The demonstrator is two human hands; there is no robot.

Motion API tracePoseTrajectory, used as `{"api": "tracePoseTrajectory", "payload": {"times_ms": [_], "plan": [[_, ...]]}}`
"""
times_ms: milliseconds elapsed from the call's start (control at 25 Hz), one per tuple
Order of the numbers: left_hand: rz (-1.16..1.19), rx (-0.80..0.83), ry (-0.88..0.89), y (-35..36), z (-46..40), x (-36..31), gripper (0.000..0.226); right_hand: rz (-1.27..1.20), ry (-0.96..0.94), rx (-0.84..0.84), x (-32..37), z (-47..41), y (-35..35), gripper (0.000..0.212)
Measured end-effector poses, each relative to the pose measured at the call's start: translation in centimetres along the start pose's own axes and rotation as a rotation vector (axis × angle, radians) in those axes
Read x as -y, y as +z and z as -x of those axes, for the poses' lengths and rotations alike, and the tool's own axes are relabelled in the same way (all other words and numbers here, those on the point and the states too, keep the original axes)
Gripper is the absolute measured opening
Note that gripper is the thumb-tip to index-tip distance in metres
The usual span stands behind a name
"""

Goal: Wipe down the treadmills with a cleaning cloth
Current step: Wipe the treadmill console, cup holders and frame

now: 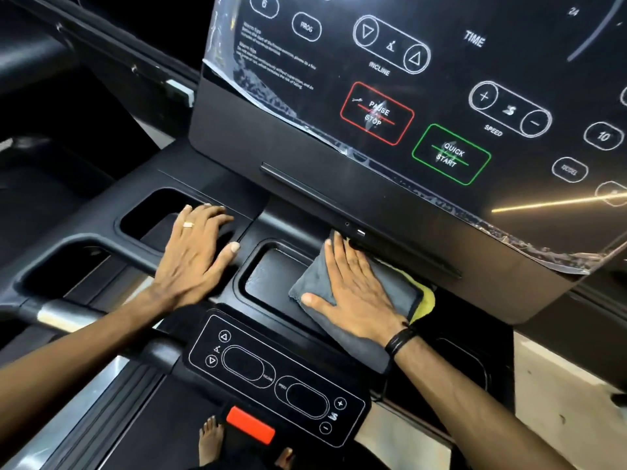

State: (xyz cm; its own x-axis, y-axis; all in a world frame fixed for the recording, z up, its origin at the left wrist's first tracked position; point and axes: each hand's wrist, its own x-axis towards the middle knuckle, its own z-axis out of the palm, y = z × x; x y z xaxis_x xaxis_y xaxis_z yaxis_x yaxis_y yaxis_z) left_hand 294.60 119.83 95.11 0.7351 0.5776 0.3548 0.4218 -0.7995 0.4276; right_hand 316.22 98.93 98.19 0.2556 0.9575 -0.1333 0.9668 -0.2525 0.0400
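Cloth (317,283), grey with a yellow layer showing at its far edge, lies folded under the right hand (356,293), half in the middle tray (268,276) and half on the ledge beyond it. The right fingers (339,252) are straight and together, pressing flat on top, tips just under the console's lower edge. It looks soft, light and limp, so I judge it will bunch if dragged by a corner; a flat palm over the fold, as here, should push it best. It should slide easily on the smooth plastic.

The tray beside those fingers holds nothing but the cloth's near part. The left hand (196,252) rests flat, fingers spread and gripping nothing, over the rim of the left pocket (152,215), whose contents I cannot tell. Beyond the fingertips rises the console (441,96), its film peeling at the edges.
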Motion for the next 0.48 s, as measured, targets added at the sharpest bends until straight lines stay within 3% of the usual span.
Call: {"api": "tracePoseTrajectory", "payload": {"times_ms": [480], "plan": [[0.044, -0.045, 0.028, 0.4, -0.1, 0.5, 0.063, -0.356, -0.280, 0.027, 5.7, -10.0, -1.8, 0.089]]}}
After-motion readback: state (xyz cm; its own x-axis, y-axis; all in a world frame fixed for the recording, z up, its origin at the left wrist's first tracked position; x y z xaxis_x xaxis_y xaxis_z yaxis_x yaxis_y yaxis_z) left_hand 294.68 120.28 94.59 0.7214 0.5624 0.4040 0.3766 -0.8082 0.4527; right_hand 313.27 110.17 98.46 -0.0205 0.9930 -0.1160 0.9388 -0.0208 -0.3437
